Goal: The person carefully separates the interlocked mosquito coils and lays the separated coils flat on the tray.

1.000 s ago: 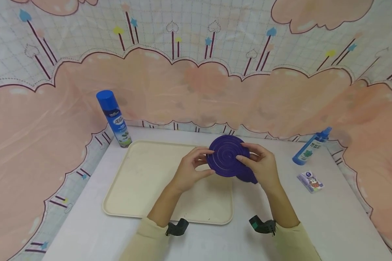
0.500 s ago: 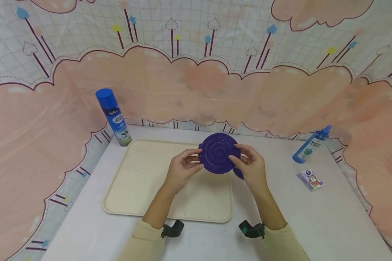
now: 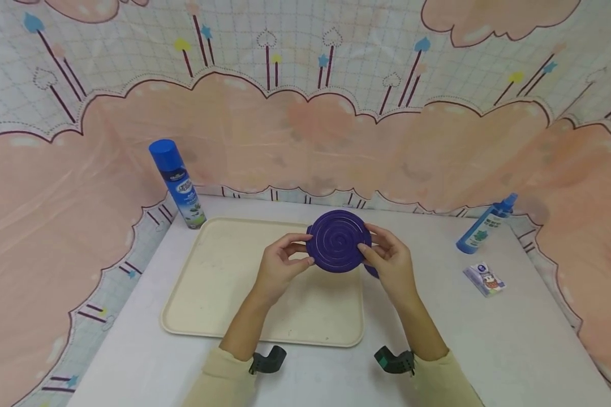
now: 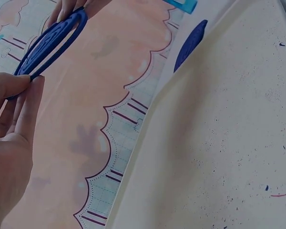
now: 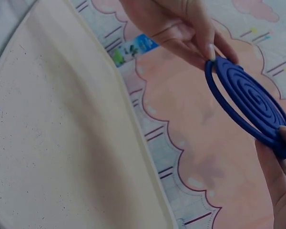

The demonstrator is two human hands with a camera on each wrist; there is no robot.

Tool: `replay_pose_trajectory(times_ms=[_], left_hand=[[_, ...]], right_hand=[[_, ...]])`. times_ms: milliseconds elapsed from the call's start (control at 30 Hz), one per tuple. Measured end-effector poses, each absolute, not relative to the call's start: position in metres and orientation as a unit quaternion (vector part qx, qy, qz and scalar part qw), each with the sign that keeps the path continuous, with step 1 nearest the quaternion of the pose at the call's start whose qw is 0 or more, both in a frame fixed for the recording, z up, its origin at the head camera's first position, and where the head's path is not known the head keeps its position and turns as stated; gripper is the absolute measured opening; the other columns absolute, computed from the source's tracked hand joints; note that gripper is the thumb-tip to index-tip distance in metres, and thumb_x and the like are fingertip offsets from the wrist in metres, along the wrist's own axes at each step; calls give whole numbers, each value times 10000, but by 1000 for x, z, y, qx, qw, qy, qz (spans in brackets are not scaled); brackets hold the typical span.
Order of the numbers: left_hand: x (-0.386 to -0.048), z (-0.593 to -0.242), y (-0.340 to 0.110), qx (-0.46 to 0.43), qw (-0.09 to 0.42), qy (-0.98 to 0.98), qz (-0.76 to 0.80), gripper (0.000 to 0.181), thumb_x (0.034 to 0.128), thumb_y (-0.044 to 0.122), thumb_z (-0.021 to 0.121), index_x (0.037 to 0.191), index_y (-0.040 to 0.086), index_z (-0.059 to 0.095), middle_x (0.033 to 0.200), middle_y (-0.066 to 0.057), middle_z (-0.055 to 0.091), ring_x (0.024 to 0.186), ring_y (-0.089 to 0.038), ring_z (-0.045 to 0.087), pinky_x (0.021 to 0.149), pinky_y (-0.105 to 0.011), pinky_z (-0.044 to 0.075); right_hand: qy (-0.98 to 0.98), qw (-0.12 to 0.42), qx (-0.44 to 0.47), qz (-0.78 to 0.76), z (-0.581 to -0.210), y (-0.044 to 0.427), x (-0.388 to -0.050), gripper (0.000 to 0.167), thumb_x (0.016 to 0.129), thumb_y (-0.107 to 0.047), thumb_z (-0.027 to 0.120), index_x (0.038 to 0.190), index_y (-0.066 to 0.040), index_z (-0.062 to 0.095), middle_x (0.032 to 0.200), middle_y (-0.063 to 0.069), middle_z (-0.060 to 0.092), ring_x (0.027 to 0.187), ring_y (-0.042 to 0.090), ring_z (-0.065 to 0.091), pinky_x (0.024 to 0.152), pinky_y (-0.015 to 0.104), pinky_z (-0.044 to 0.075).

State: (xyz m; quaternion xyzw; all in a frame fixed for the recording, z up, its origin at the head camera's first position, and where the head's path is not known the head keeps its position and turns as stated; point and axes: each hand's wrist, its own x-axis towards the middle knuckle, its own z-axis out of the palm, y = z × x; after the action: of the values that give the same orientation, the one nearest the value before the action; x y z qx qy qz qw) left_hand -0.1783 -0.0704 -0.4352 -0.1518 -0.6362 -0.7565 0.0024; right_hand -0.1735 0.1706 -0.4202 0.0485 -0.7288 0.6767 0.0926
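And here we are with both hands raised, sharing one spiral-grooved purple disc (image 3: 338, 241) between them! We see the left hand (image 3: 279, 265) pinching its left edge, thumb below and fingertips above, with a modest gap between them. Over on the other side the right hand (image 3: 393, 265) has the right edge, thumb laid on the grooved face and fingers behind, a close pinch. Our disc hangs in mid-air, spiral turned towards the head camera, across the far right corner of the cream tray (image 3: 224, 282) as we look from above. From the wrists we catch a slim gap between the spiral plate and a rim behind it (one piece or two, we can't tell).

A second purple piece (image 3: 371, 270) peeks out beyond the right hand, mostly hidden; the left wrist view has it on the white table (image 3: 489, 345), just past the tray's edge. Dark specks and a red sliver (image 4: 278, 195) dot the tray.

Out on the flanks, we've a blue aerosol can (image 3: 178, 185) upright by the tray's far left corner, and well off to the right a blue spray bottle (image 3: 485, 226) with a small tissue pack (image 3: 484, 279) near it. Peach clouds fill the backdrop (image 3: 305, 135) behind.
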Motion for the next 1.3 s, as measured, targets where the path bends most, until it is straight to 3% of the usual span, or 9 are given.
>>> replay_pose_trajectory(times_ms=[133,333,600,1000,1300], left_hand=[[-177,-436,-70,-145,-4,-638,-756,453,815,-195,683,1254,-113,605,1246,-273,597,994,-65,661,822,-204,626],[-175,-436,-70,-141,-5,-642,-754,444,822,-195,679,1252,-112,607,1266,-307,584,998,-65,659,824,-204,626],[-174,-435,-70,-145,-7,-628,-764,442,833,-196,658,1264,-116,601,1266,-299,580,1008,-81,656,827,-270,645],[-176,-439,-70,-141,-3,-627,-766,347,893,-149,624,1239,-115,621,1154,-33,651,1012,-86,667,783,-281,653],[-174,-438,-68,-133,1,-646,-751,308,903,-127,652,1210,-107,649,1224,-275,629,994,-72,670,750,-254,649]], right_hand=[[-732,90,49,674,-421,171,-171,457,938,-4,695,1383,-43,599,1088,27,712,829,43,728,731,236,644],[-732,82,50,674,-421,172,-170,454,938,-5,695,1381,-40,600,1061,-78,712,841,32,729,744,233,643],[-730,79,54,677,-422,172,-169,449,926,9,705,1363,-19,606,1020,-115,712,839,27,718,740,226,641],[-735,60,30,675,-421,174,-168,388,916,-3,723,1290,17,622,964,-146,726,815,22,715,725,213,636],[-751,60,5,658,-425,176,-168,348,896,-49,764,1206,41,637,915,-171,725,840,10,730,757,192,630]])
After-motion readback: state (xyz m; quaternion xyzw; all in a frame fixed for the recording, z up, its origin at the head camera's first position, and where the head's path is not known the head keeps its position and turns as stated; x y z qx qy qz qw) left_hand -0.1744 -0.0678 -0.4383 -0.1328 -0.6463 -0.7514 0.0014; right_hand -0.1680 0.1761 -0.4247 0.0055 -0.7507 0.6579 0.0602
